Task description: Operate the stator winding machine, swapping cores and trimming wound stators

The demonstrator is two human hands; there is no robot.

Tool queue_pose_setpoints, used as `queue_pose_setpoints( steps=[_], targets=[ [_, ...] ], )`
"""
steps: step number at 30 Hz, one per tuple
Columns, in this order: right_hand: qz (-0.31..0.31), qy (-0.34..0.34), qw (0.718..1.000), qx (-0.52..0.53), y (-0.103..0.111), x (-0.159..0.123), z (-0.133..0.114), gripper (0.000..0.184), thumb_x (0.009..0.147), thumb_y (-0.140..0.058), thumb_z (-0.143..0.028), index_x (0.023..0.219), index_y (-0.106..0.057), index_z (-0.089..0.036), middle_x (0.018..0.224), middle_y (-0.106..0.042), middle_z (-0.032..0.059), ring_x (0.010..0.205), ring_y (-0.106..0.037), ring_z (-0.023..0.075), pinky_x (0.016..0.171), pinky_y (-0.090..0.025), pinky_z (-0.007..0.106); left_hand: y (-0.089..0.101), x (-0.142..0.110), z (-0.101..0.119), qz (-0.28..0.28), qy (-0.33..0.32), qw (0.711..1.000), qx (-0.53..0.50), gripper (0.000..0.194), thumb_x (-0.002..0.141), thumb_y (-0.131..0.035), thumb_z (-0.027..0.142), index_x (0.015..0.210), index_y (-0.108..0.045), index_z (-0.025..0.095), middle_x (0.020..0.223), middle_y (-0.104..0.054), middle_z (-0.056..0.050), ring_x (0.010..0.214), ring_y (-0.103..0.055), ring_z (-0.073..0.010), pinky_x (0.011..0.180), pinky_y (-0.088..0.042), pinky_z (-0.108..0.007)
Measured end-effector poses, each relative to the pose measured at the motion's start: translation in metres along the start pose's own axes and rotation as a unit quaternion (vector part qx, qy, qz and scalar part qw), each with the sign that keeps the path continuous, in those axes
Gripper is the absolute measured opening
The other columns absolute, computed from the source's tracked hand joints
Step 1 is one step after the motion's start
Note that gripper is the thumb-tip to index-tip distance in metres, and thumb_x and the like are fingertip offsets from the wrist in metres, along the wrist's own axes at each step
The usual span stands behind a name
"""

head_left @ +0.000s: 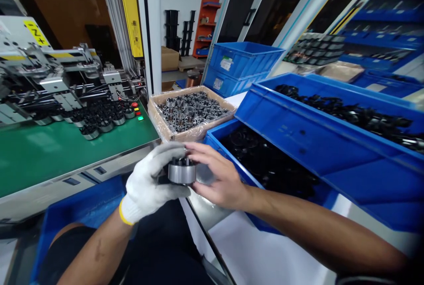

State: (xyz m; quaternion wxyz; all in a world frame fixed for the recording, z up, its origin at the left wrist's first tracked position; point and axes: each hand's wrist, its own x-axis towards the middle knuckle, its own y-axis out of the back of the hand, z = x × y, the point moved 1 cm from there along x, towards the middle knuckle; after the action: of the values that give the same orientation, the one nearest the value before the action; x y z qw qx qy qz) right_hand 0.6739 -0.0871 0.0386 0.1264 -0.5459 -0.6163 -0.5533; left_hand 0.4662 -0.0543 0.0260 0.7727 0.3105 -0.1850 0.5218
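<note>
Between my two hands is a round metal motor stator core (182, 173) with a shiny outer wall and dark parts at its top. My left hand (150, 179), in a white glove with a yellow cuff, closes on its left side. Bare, my right hand (220, 177) grips the right side, fingers over the top and thumb low. The fingers partly hide the upper face of the core. Just beyond my hands stands a cardboard box (158, 121) lined with clear plastic, filled with several similar metal cores (195, 110).
On the left, a green work surface (62, 152) carries rows of cores (106, 121) beside a machine (62, 84). To my right, a blue bin (215, 137) holds black parts; another blue bin (331, 152) overlaps it. Stacked blue crates (245, 62) stand behind.
</note>
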Motion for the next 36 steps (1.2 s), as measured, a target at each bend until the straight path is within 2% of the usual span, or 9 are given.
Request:
queue_pose_setpoints(
  steps=[3,6,12,19,22,27,30,33,36],
  targets=[
    [0.017,0.048,0.997,-0.063,0.001,0.0,-0.001,0.048,0.083,-0.07,-0.008,0.129,-0.058,-0.016,0.118,-0.07,0.0151,0.112,-0.07,0.0235,0.093,-0.063,0.036,-0.009,-0.005,-0.007,-0.002,0.114,0.993,-0.011,0.102,0.058,-0.099,0.038,0.149,-0.052,0.037,0.148,-0.059,-0.007,0.132,-0.06,-0.0315,0.107,-0.055,-0.04],
    [0.008,0.065,0.994,-0.09,0.003,0.002,-0.001,0.049,0.083,-0.073,-0.011,0.13,-0.057,-0.014,0.115,-0.067,0.0166,0.109,-0.068,0.0244,0.09,-0.063,0.036,-0.014,-0.009,-0.011,-0.016,0.132,0.99,-0.054,0.076,0.068,-0.094,0.032,0.137,-0.063,0.038,0.131,-0.069,-0.002,0.118,-0.067,-0.0254,0.105,-0.056,-0.036],
    [-0.014,0.022,0.998,-0.057,0.007,0.007,0.003,0.055,0.089,-0.079,-0.025,0.138,-0.055,-0.016,0.12,-0.067,0.0164,0.114,-0.068,0.0244,0.098,-0.062,0.039,-0.008,-0.015,-0.019,-0.028,0.077,0.987,-0.139,0.053,0.09,-0.075,0.041,0.141,-0.059,0.039,0.144,-0.063,-0.003,0.133,-0.06,-0.0226,0.112,-0.051,-0.032],
    [-0.015,0.036,0.997,-0.06,0.007,0.003,-0.003,0.052,0.09,-0.073,-0.02,0.14,-0.056,-0.016,0.113,-0.071,0.0136,0.105,-0.071,0.0222,0.092,-0.063,0.034,0.001,-0.002,-0.007,-0.05,-0.076,0.993,0.074,0.055,0.085,-0.08,0.045,0.135,-0.063,0.028,0.132,-0.069,-0.009,0.121,-0.068,-0.023,0.105,-0.055,-0.031],
    [-0.013,0.039,0.997,-0.063,0.007,0.004,-0.006,0.052,0.09,-0.072,-0.017,0.139,-0.056,-0.016,0.112,-0.071,0.0131,0.103,-0.071,0.0215,0.09,-0.063,0.033,0.001,-0.002,-0.005,-0.054,-0.099,0.988,0.103,0.052,0.088,-0.077,0.044,0.134,-0.061,0.025,0.128,-0.072,-0.01,0.117,-0.071,-0.023,0.101,-0.058,-0.031],
    [-0.064,0.005,0.996,-0.069,0.006,-0.001,0.0,0.06,0.093,-0.073,-0.025,0.147,-0.05,-0.018,0.123,-0.068,0.0137,0.117,-0.068,0.0233,0.101,-0.061,0.035,-0.003,-0.016,-0.006,-0.012,-0.037,0.994,0.1,0.047,0.087,-0.078,0.041,0.128,-0.062,0.024,0.128,-0.071,-0.01,0.117,-0.07,-0.0228,0.101,-0.057,-0.032],
    [-0.077,-0.017,0.991,-0.113,0.005,-0.007,0.009,0.08,0.09,-0.078,-0.038,0.158,-0.04,-0.02,0.135,-0.062,0.0178,0.126,-0.064,0.0298,0.106,-0.059,0.044,0.025,-0.019,-0.012,0.045,0.051,0.983,0.17,0.036,0.082,-0.079,0.036,0.112,-0.066,0.022,0.135,-0.067,-0.012,0.122,-0.068,-0.0242,0.101,-0.056,-0.033],
    [-0.083,-0.007,0.988,-0.133,0.004,-0.009,0.015,0.081,0.093,-0.074,-0.038,0.162,-0.034,-0.022,0.137,-0.061,0.0188,0.127,-0.063,0.0322,0.105,-0.06,0.048,0.092,-0.016,-0.029,0.088,0.24,0.903,0.345,0.027,0.081,-0.074,0.041,0.099,-0.068,0.022,0.126,-0.071,-0.01,0.114,-0.069,-0.0278,0.096,-0.056,-0.038],
    [-0.093,0.027,0.984,-0.146,0.002,-0.006,0.015,0.071,0.098,-0.067,-0.036,0.161,-0.036,-0.02,0.137,-0.062,0.0191,0.126,-0.064,0.032,0.103,-0.061,0.048,0.174,-0.009,-0.056,0.045,0.464,0.723,0.51,0.032,0.079,-0.07,0.05,0.099,-0.072,0.024,0.119,-0.073,-0.012,0.113,-0.068,-0.0373,0.092,-0.055,-0.048]
  ],
)
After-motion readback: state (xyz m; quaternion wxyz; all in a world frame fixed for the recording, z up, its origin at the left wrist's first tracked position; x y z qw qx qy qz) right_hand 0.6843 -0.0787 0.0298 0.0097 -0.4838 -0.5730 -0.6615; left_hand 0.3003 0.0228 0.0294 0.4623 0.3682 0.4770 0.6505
